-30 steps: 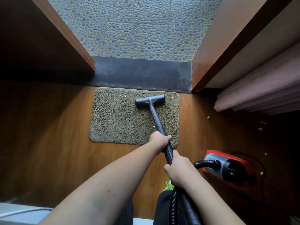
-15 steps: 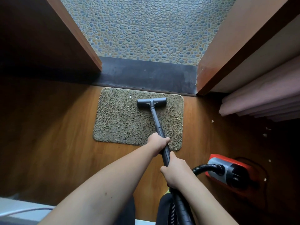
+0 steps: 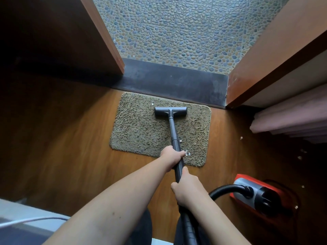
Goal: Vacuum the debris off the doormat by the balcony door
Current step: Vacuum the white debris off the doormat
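- We see the doormat [image 3: 141, 131] flat on the wood floor [image 3: 70, 138], its far edge just beside the dark threshold [image 3: 177, 82].
- Our nozzle [image 3: 170, 112] sits near that far edge (bare pile left and right).
- Left hand [image 3: 171, 155] and right hand [image 3: 187, 189] wrap the wand [image 3: 174, 137].
- Pale debris [image 3: 187, 153] lies near the mat's near edge.

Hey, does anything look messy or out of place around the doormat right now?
Yes. Small white scraps lie on the shaggy olive-brown doormat beside the left hand, another sits by its far edge, and more dot the wooden floor near the red canister vacuum.
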Action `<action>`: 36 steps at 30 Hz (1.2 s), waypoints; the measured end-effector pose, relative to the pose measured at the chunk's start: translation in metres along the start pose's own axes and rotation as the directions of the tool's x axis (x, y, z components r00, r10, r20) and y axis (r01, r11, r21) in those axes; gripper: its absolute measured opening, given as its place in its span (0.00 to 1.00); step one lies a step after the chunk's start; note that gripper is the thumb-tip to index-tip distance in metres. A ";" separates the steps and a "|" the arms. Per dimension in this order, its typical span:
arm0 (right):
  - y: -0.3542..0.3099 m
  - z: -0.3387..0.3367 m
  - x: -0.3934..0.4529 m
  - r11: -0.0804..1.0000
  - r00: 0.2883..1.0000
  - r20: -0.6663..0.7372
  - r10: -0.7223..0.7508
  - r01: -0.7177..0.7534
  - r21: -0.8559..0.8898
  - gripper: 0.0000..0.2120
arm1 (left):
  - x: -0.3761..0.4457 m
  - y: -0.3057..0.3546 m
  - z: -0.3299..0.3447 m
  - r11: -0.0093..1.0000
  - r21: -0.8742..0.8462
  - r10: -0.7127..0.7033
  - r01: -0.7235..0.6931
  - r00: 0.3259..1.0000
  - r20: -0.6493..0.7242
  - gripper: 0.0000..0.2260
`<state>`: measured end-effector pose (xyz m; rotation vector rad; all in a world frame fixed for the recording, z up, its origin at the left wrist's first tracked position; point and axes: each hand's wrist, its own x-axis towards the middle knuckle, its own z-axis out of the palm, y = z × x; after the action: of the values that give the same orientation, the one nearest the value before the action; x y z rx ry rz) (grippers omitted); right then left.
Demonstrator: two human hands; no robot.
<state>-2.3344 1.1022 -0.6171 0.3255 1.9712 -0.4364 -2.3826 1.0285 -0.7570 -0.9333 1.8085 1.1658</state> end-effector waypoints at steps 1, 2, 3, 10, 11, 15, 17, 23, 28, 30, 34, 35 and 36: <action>-0.002 0.001 0.000 1.000 1.000 0.000 0.000 0.000 -0.003 0.30 | 0.000 0.000 -0.001 1.000 -0.003 0.003 -0.003 1.000 0.000 0.18; -0.003 0.001 0.000 1.000 1.000 -0.001 0.000 0.000 -0.006 0.30 | 0.000 -0.001 -0.003 1.000 -0.008 0.004 -0.004 1.000 0.001 0.18; -0.004 0.002 -0.001 1.000 1.000 -0.003 -0.001 0.001 -0.007 0.30 | 0.000 -0.002 -0.004 1.000 -0.013 0.004 -0.004 1.000 0.001 0.18; -0.011 0.003 -0.004 0.998 0.999 0.005 -0.046 0.046 -0.039 0.30 | 0.000 -0.008 -0.016 1.000 -0.017 -0.027 0.027 0.999 -0.046 0.19; -0.012 0.003 -0.005 0.998 0.999 0.011 -0.052 0.053 -0.047 0.30 | -0.001 -0.010 -0.018 0.999 -0.029 -0.032 0.031 0.998 -0.057 0.18; -0.017 0.009 -0.005 0.992 0.995 0.019 -0.093 0.094 -0.086 0.30 | -0.001 -0.018 -0.032 0.996 -0.077 -0.060 0.054 0.995 -0.082 0.17; -0.018 0.014 -0.004 0.989 0.993 0.022 -0.116 0.117 -0.095 0.28 | -0.002 -0.024 -0.038 0.994 -0.090 -0.069 0.061 0.993 -0.095 0.17; -0.013 0.028 -0.009 0.983 0.990 0.035 -0.140 0.143 -0.113 0.32 | -0.005 -0.041 -0.037 0.991 -0.121 -0.064 0.051 0.992 -0.109 0.15; -0.007 0.029 -0.010 0.986 0.992 0.023 -0.123 0.125 -0.111 0.33 | -0.005 -0.041 -0.027 0.997 -0.081 -0.025 0.017 0.994 -0.104 0.13; -0.007 0.027 -0.008 0.986 0.992 0.008 -0.128 0.128 -0.110 0.33 | -0.004 -0.036 -0.027 0.996 -0.087 -0.023 0.014 0.995 -0.094 0.13; -0.013 0.019 0.001 0.986 0.991 -0.013 -0.134 0.132 -0.105 0.32 | 0.006 -0.025 -0.032 0.995 -0.100 -0.016 0.007 0.996 -0.088 0.15; -0.016 0.016 0.004 0.986 0.991 -0.014 -0.130 0.127 -0.105 0.32 | 0.009 -0.022 -0.034 0.996 -0.094 -0.016 0.008 0.996 -0.090 0.16; -0.019 0.014 0.007 0.987 0.992 -0.013 -0.124 0.122 -0.104 0.32 | 0.012 -0.019 -0.035 0.996 -0.094 -0.018 0.010 0.996 -0.090 0.16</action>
<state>-2.3340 1.0793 -0.6263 0.1436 2.0317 -0.4093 -2.3789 0.9874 -0.7649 -1.0664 1.8288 1.2253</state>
